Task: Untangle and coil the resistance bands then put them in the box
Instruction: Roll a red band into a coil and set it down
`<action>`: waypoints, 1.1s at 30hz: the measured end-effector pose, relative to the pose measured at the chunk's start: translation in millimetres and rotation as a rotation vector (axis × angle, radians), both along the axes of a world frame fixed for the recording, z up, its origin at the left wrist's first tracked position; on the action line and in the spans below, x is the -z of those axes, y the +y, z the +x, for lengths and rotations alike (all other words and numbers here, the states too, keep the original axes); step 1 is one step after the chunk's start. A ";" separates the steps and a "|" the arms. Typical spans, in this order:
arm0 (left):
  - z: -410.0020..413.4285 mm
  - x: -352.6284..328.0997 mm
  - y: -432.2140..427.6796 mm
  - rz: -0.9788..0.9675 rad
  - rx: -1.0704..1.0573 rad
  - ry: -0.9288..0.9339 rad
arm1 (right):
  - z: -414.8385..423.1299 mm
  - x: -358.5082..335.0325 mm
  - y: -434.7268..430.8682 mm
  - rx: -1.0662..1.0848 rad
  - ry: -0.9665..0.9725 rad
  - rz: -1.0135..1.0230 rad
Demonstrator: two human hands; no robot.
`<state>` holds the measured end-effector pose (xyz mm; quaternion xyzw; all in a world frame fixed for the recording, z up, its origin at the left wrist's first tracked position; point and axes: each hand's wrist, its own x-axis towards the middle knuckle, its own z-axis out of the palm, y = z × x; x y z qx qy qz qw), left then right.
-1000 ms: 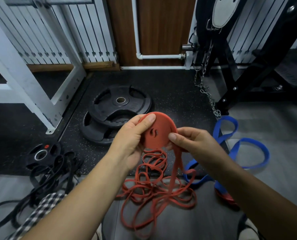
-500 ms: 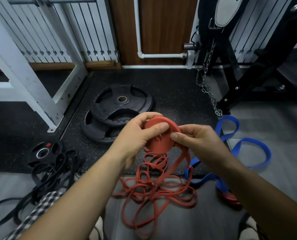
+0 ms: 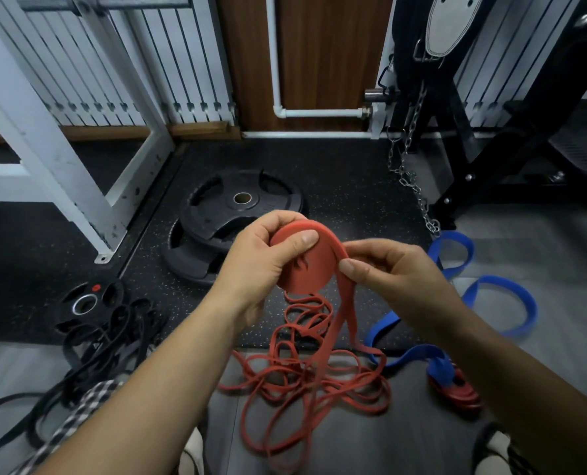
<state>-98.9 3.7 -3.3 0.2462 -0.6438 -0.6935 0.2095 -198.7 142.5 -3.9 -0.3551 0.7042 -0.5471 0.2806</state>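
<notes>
Three band colours in view, none boxed, and no box is in frame.

Backdrop, big to small: white rack frame [image 3: 55,159] on the left, stacked black weight plates [image 3: 240,214] at centre, both on the rubber mat.

Blue band [image 3: 504,303]: sprawled in open loops on the floor to the right, not coiled. One end runs over a small red roll [image 3: 456,394] that looks already wound, though I can't tell if it's a separate band.

Black bands [image 3: 90,365]: tangled heap at lower left, beside a small plate [image 3: 86,301]. Untouched.

Red band [image 3: 305,382]: most of it lies as a loose tangle on the floor below the hands. One strand rises from it to the coil.

Left hand [image 3: 261,262]: clamped round the red coil [image 3: 302,272], thumb flat on its face, fingers curled behind the rim. The coil is held in the air above the plates.

Right hand [image 3: 388,272]: thumb and fingers pinch the free strand just right of the coil, where it comes over the top edge.

Status: mid-wind on red, with a disc built but a lot of length on the floor, likely with crossings to clear. Remaining: finish red, do blue and black, box everything. Roughly a quarter done at best.
</notes>
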 end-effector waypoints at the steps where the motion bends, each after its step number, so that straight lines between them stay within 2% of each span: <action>1: 0.7 -0.7 -1.0 -0.029 0.001 -0.004 | -0.1 -1.0 0.6 -0.007 -0.022 -0.013; 10: 4.6 -10.8 -3.4 0.008 0.182 0.034 | -12.5 -8.6 5.1 -0.149 -0.150 0.040; 14: 3.5 -9.1 -3.3 0.045 0.151 0.064 | -7.9 -1.9 1.7 -0.101 -0.157 -0.034; 18: 1.8 -6.2 -2.3 0.125 0.106 0.102 | 0.4 0.9 -1.4 -0.078 -0.025 -0.044; 24: -3.7 1.2 11.1 0.249 -0.068 0.144 | 8.2 7.9 -6.5 0.008 -0.241 -0.141; 28: -4.8 5.5 13.8 0.381 -0.065 0.110 | 6.4 6.9 -7.7 0.030 -0.268 -0.116; 30: -2.6 2.1 5.7 0.300 0.044 0.056 | 1.7 2.4 -5.3 0.008 -0.198 -0.067; 33: 0.6 -0.7 -2.5 0.009 0.171 -0.073 | -1.3 1.4 -2.2 -0.058 -0.006 0.049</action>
